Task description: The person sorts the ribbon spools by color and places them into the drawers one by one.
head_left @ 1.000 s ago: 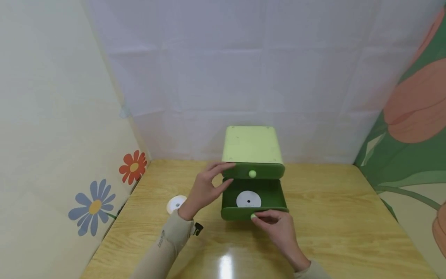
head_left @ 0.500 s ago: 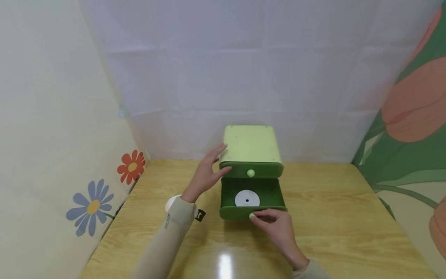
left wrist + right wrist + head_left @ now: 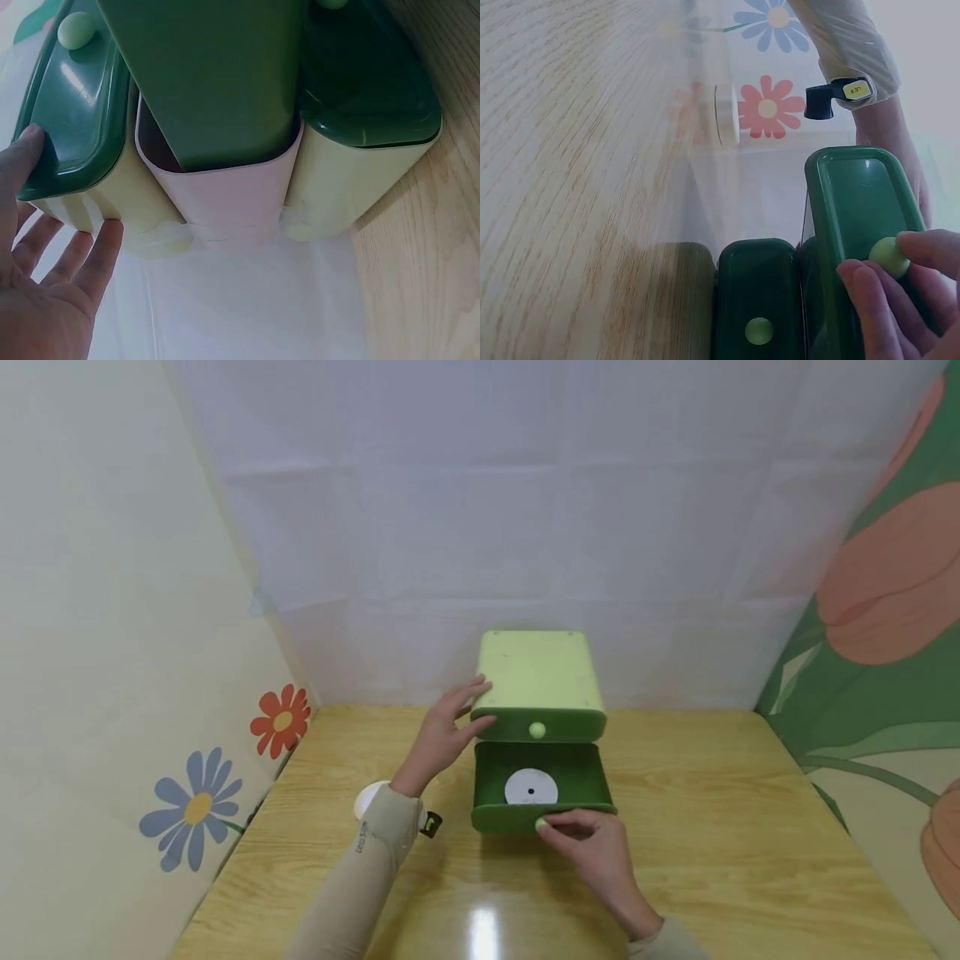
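Note:
A light green cabinet (image 3: 538, 668) with dark green drawers stands at the back of the table. Its middle drawer (image 3: 577, 777) is pulled out, and a white disc (image 3: 517, 783) with a small centre hole lies inside. My right hand (image 3: 596, 852) pinches that drawer's round knob (image 3: 889, 257) between thumb and fingers. My left hand (image 3: 442, 739) rests at the cabinet's upper left corner. Its thumb lies on the shut top drawer's front (image 3: 79, 112), and its spread, nearly straight fingers touch the casing. Below the pulled-out drawer, the bottom drawer (image 3: 757, 292) is shut.
Another white disc (image 3: 367, 797) lies on the wooden table (image 3: 712, 827) to the left, partly behind my left sleeve (image 3: 375, 852). A white sheet (image 3: 450, 510) hangs close behind the cabinet. Flower-patterned panels (image 3: 197, 808) border the left and right sides.
My left hand has moved up from the top drawer's front edge, and its fingers now lie on the cabinet's upper corner. My right hand stays on the knob; the drawer looks the same.

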Demonstrator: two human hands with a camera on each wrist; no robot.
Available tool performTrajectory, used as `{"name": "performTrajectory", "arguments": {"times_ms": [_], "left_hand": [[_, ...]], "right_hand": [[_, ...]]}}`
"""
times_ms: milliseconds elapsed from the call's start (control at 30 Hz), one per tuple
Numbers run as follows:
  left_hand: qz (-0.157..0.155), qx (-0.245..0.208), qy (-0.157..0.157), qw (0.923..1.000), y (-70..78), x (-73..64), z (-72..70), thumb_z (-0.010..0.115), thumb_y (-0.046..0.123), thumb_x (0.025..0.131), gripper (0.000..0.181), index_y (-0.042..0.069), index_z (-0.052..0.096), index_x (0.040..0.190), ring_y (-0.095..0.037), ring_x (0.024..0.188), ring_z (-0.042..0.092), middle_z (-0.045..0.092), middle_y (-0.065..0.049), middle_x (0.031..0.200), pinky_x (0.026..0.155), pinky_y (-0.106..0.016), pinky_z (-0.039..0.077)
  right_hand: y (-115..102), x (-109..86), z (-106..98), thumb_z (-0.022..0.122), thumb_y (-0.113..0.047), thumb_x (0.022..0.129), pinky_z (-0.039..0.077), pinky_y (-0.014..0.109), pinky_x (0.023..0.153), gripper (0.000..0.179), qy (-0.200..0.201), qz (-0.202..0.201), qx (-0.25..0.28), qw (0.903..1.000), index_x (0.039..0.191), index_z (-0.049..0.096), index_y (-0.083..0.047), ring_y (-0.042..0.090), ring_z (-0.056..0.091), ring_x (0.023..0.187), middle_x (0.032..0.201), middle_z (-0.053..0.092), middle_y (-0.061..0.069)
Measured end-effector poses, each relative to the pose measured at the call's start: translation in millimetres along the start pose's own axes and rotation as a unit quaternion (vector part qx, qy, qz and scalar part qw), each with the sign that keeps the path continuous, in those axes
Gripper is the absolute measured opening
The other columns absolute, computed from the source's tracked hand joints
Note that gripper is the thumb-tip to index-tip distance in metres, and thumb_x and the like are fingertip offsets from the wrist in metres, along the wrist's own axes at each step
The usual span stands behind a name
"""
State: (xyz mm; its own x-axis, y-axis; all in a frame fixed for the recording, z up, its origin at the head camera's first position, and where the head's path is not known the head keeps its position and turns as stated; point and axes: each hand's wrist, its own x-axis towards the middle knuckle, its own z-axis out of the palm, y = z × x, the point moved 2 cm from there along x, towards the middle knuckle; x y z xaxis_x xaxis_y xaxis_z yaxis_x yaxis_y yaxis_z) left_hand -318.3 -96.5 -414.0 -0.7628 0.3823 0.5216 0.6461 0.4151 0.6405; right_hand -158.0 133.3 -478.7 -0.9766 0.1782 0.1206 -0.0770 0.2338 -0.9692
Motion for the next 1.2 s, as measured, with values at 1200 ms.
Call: {"name": "performTrajectory", "arguments": {"times_ms": [1200], "left_hand": [[-0.036, -0.023, -0.008, 0.9991, 1.4, -0.7, 0.2, 0.072, 0.030, 0.098, 0.053, 0.019, 0.058, 0.148, -0.022, 0.148, 0.044, 0.046, 0.001, 0.161, 0.112, -0.043, 0.050]], "right_hand": [[6.0, 37.7, 11.4, 0.090, -0.013, 0.080, 0.058, 0.021, 0.072, 0.011, 0.011, -0.017, -0.046, 0.9987, 0.089, 0.083, -0.014, 0.010, 0.071, 0.079, 0.088, 0.080, 0.002]]}}
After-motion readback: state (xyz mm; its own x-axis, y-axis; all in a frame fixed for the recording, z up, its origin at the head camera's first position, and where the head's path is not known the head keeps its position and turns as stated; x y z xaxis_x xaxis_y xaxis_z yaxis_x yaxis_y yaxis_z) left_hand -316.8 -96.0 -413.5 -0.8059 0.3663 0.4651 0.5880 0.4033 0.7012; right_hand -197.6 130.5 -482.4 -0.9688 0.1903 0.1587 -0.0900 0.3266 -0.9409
